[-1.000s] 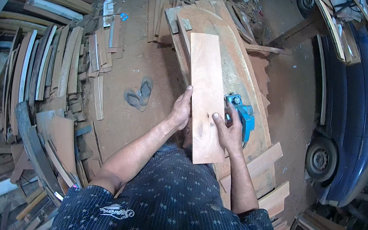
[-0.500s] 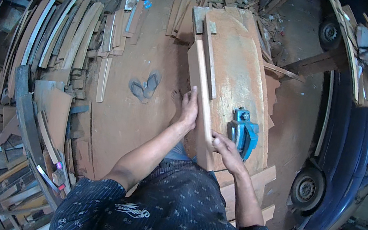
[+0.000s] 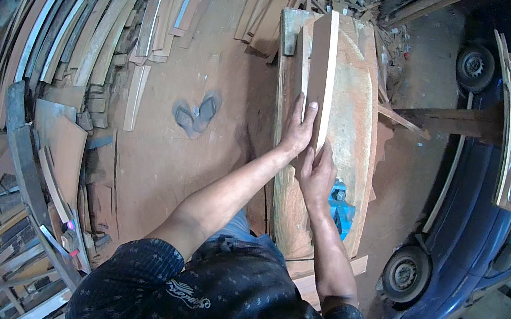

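Observation:
A long wooden board (image 3: 322,69), its pale narrow edge facing up, stands on edge over the thick wooden workbench (image 3: 355,88). My left hand (image 3: 300,128) grips the board's left side near its close end, thumb and fingers pointing away from me. At that close end my right hand (image 3: 318,175) is closed on the board, its fingers partly hidden. Just right of my right wrist rests a blue electric planer (image 3: 341,216), partly covered by my forearm. Left of the board, a narrow wooden strip (image 3: 300,59) lies along the bench's left edge.
Stacked planks (image 3: 98,32) line the left side, with more boards (image 3: 267,16) on the floor beyond the bench. A pair of flip-flops (image 3: 196,116) lies on the floor left of me. To the right are a blue car (image 3: 461,221) and a wooden beam (image 3: 451,121).
The board has swung right and away from me, from beside the bench's left edge to over its top. Both hands moved with it, and my right forearm now partly covers the planer.

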{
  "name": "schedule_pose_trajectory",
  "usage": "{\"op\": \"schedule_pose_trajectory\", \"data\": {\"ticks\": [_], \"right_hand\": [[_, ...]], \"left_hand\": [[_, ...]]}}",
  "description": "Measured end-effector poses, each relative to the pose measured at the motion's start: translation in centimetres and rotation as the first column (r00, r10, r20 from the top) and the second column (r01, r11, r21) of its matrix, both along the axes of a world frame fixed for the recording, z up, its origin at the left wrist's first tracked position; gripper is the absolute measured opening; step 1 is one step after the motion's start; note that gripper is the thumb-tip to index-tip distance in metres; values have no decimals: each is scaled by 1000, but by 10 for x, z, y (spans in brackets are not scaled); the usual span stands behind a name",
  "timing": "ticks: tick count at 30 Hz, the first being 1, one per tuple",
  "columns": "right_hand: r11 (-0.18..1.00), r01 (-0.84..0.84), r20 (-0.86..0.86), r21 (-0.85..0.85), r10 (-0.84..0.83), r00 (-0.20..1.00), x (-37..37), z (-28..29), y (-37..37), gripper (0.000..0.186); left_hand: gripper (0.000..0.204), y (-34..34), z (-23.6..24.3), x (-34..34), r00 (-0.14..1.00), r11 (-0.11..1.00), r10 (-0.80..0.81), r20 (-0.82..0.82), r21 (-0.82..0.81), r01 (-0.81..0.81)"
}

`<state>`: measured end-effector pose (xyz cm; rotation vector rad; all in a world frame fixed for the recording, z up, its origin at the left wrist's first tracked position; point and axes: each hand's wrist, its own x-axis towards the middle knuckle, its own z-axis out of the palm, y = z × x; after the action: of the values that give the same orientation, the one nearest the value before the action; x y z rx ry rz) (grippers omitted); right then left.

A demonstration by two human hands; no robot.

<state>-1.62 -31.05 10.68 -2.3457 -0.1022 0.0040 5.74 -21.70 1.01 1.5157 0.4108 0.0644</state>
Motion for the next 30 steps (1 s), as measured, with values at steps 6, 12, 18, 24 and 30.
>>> {"op": "schedule_pose_trajectory", "data": {"ticks": [6,12,18,24,30], "right_hand": [[992,5,-18,-127,-7,1000,39,-46,17,41],[996,4,-119,-85,-14,993,39,-36,13,45],[998,0,-125,-59,-7,992,53,-39,17,43],[999,-9,-50,-52,6,999,56,-39,18,42],[995,17,-113,-101,-28,993,53,-38,12,51]], "left_hand": [[96,-3,-18,17,991,988,-101,-93,-126,89],[99,-7,-31,17,983,988,-100,-151,-131,80],[98,-8,-38,31,986,972,-66,-150,-234,30],[101,-4,-39,35,985,969,-34,-169,-245,-8],[102,2,-27,35,978,948,-86,-192,-317,21]]}}
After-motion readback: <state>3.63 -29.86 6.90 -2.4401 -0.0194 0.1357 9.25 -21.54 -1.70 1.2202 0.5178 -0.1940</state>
